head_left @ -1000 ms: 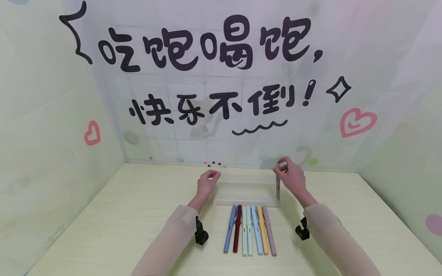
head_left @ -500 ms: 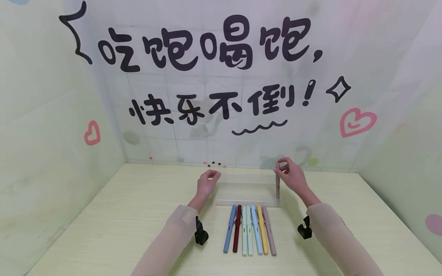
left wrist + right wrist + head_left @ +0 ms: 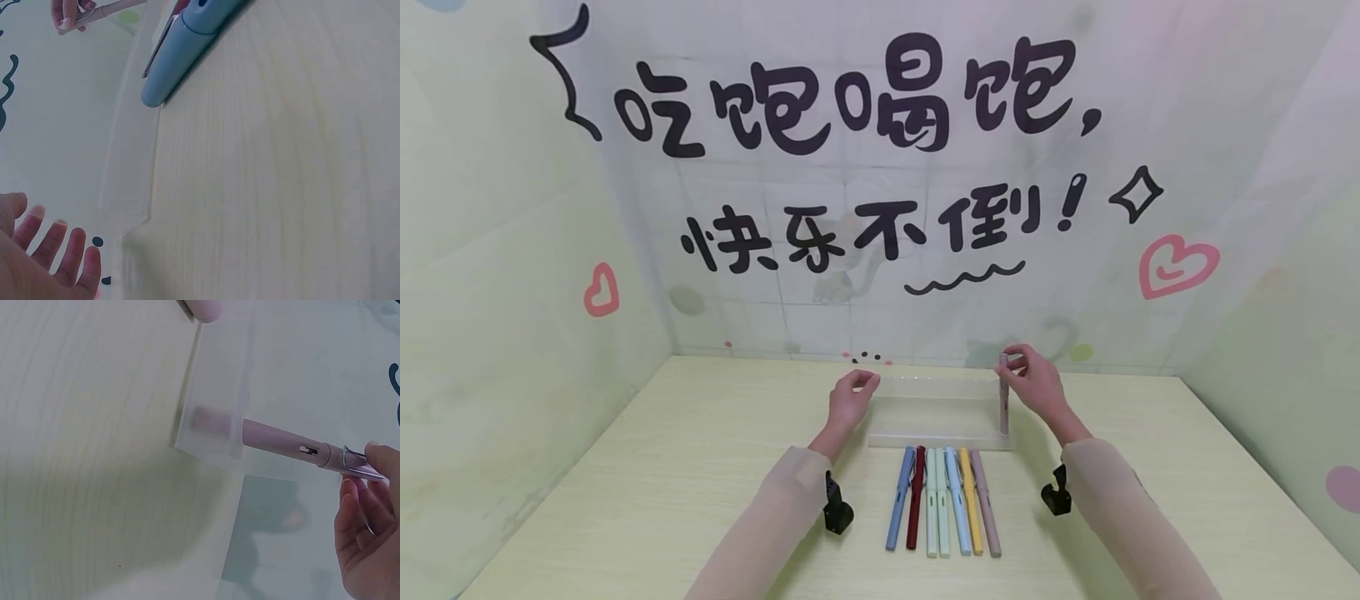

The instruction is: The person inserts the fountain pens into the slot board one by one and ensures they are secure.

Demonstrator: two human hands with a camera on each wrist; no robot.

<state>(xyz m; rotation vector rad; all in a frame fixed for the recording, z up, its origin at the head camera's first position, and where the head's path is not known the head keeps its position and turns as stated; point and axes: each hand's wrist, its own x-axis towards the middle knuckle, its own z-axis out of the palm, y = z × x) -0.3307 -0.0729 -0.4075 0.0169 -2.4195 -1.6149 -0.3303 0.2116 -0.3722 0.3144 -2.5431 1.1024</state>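
Observation:
At the back of the table stands a clear pen stand [image 3: 936, 408], a translucent rack with a low front lip. My right hand [image 3: 1036, 383] pinches a mauve capped pen [image 3: 284, 442] near its clip, holding it upright at the stand's right end. The pen's lower end shows blurred behind the lip in the right wrist view. My left hand [image 3: 850, 400] holds the stand's upper left edge between thumb and fingers; its fingers [image 3: 65, 250] look fairly straight in the left wrist view. In front lies a row of pens: blue [image 3: 900, 498], dark red [image 3: 915, 498], pale green, light blue, yellow and mauve [image 3: 987, 504].
Pale wood-grain table [image 3: 700, 492] extends on both sides of the row of pens. A printed cloth backdrop [image 3: 880, 317] rises right behind the stand, with side panels to left and right. Black wrist cameras [image 3: 837, 507] hang below both sleeves.
The right wrist has shifted slightly out and back, while its fingers stay on the upright mauve pen. The left hand, the stand and the lying pens have not visibly moved.

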